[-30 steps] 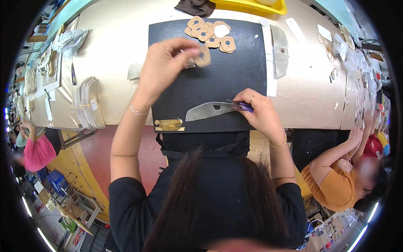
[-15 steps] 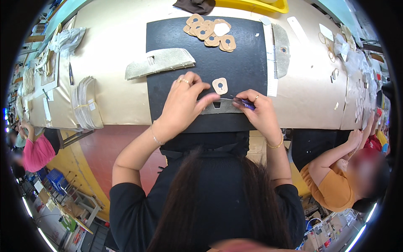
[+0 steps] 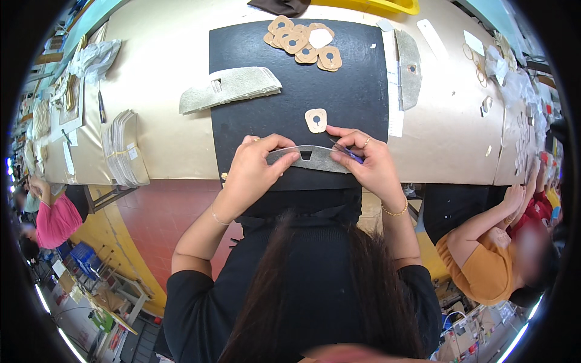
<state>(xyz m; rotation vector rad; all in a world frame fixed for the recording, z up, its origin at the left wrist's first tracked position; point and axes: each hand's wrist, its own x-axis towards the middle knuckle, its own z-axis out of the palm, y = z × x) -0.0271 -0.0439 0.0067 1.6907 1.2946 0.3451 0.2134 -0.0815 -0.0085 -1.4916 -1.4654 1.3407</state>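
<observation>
**Two-hand pinch on grey panel, slot left uncovered**

Left hand has the grey panel at its 9 o'clock end, right hand at its 3 o'clock end. Narrow pinch both sides, thumbs nearer me. Holding the ends probably keeps the slot unobstructed and the panel steady. Can't tell if its near edge touches the black mat.

Purple-handled tool sits tucked in the right hand too, point toward 10 o'clock. Likely parked there to save putting it down; tip too small to read.

Loose tan piece lies on the mat just beyond the panel at 12, keyhole cutout showing. My right forefinger ends near its 5 o'clock corner; contact unclear. Set apart singly, I'd say, for easy reach. Tan pile is farther out at 12. Panel stack is at 10, overhanging the mat edge, probably to keep the middle free.

Delta: half a second ago left fingers were spread over the panel, not pinching; now they grip, and the panel's 3 o'clock end has swung nearer me. One second ago left hand carried a tan piece; loose one wasn't on the mat then.
</observation>
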